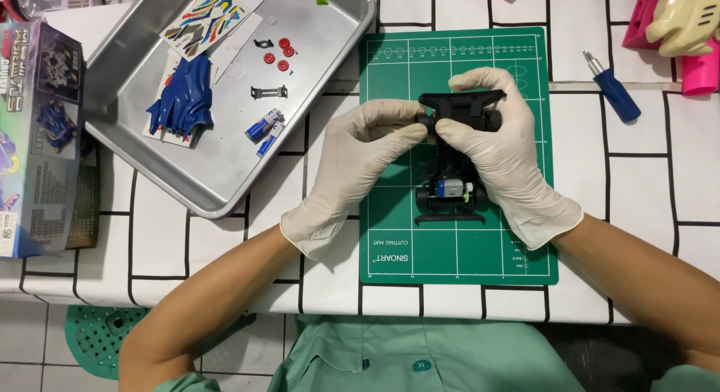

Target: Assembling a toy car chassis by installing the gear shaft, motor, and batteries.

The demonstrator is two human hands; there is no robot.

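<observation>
Gloves cover both of our hands, which meet over the green cutting mat on the white, black-lined counter. We hold a small black toy car chassis just above the mat, its far end raised toward the top of the view. Our left hand comes in from the left, its fingers pressed together on a black wheel at the chassis's far end. Our right hand wraps the chassis from the right, fingers curled over the far bumper and clamped on the frame. At the near end we see a silver and blue motor seated between two black rear wheels, with a small green part just beside it.

Left of the mat sits a metal tray holding a blue car body shell, a sticker sheet, three small red round parts, a few small black parts and two blue and white pieces. A printed box lies at the left edge of the counter. Right of the mat lies a blue-handled screwdriver, well apart from our hands, and pink and cream toy pieces fill the far right corner.
</observation>
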